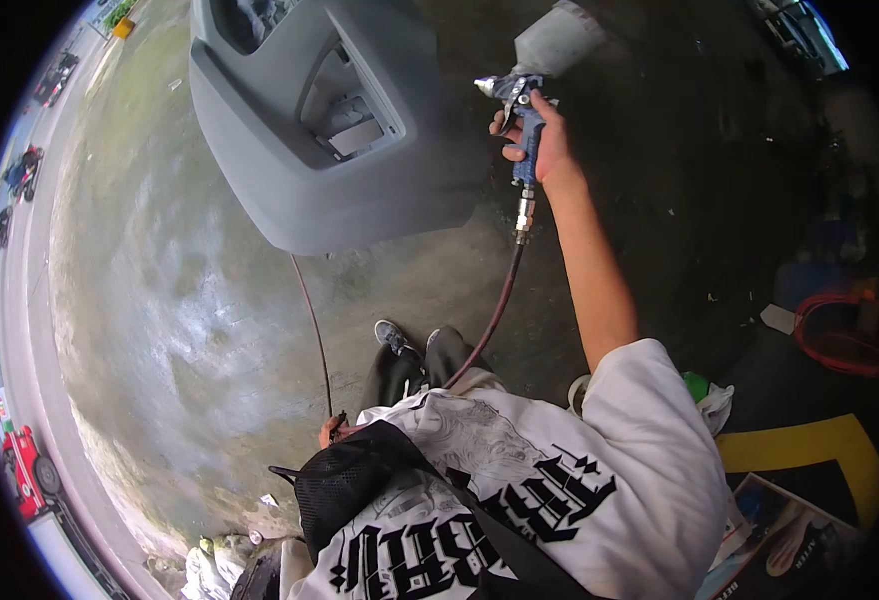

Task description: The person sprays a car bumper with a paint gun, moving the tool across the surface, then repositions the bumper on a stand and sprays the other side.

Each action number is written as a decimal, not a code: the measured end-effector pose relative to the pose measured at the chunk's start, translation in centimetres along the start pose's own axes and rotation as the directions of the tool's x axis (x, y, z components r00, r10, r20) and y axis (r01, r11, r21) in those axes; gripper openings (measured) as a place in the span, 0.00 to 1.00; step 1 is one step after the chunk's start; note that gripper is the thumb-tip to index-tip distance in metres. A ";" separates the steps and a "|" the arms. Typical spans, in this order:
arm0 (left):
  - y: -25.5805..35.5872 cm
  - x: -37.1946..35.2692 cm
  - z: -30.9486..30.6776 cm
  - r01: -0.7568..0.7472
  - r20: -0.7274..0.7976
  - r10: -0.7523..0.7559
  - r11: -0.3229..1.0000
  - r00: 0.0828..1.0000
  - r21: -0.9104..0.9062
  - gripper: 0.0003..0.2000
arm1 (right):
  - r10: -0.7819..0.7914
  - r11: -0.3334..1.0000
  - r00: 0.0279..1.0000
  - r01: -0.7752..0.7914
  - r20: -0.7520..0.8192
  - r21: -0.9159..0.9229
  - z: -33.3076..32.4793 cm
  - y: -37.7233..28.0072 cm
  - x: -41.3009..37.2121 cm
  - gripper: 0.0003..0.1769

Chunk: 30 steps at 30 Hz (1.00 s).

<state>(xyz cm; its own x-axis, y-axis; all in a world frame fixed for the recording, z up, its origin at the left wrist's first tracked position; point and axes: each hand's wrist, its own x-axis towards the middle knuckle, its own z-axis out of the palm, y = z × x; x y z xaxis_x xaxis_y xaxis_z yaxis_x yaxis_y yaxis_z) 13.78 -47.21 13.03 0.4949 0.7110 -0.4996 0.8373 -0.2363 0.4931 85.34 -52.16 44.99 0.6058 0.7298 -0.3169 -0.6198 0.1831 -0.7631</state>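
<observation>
Clearly around the blue spray-gun handle point(529, 142), the right grip point(551, 142); left grip point(329, 432) too hidden.

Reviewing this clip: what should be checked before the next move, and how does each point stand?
1. Spray gun gripped by the right hand: ok.
2. Hose joined below the handle: ok.
3. Nozzle facing the grey panel: ok, with a gap showing between.
4. Right hand gloved: not ok, it is bare.
5. Cup filled enough: cannot tell.
6. Left hand free: cannot tell, partly hidden.
</observation>
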 end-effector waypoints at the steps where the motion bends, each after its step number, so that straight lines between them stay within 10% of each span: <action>1: 0.1 0.7 0.0 0.001 0.001 -0.001 1.000 1.000 0.004 0.14 | -0.076 0.997 0.997 0.076 0.016 0.001 0.4 0.0 -0.6 0.25; 7: 2.7 2.4 -1.3 0.007 -0.023 -0.007 1.000 1.000 0.021 0.14 | -0.018 0.999 0.998 0.016 -0.056 -0.031 -4.1 2.0 0.9 0.23; 12: 6.8 3.3 -0.3 0.034 -0.117 -0.030 0.999 0.993 0.036 0.14 | 0.021 0.889 0.888 -0.227 -0.460 -0.397 -7.4 3.1 2.1 0.20; 30: 22.3 1.9 10.7 0.085 -0.193 -0.126 0.974 0.973 -0.210 0.09 | 0.056 0.845 0.998 -0.037 0.020 -0.534 4.4 -8.4 14.1 0.18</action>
<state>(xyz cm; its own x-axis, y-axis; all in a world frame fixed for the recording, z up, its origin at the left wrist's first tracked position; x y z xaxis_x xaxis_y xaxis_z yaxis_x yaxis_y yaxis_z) 35.89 -58.19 15.47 0.3307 0.8495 -0.4110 0.8088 -0.0307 0.5873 96.92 -40.54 49.42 0.5602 0.7517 -0.3481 -0.2795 -0.2240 -0.9336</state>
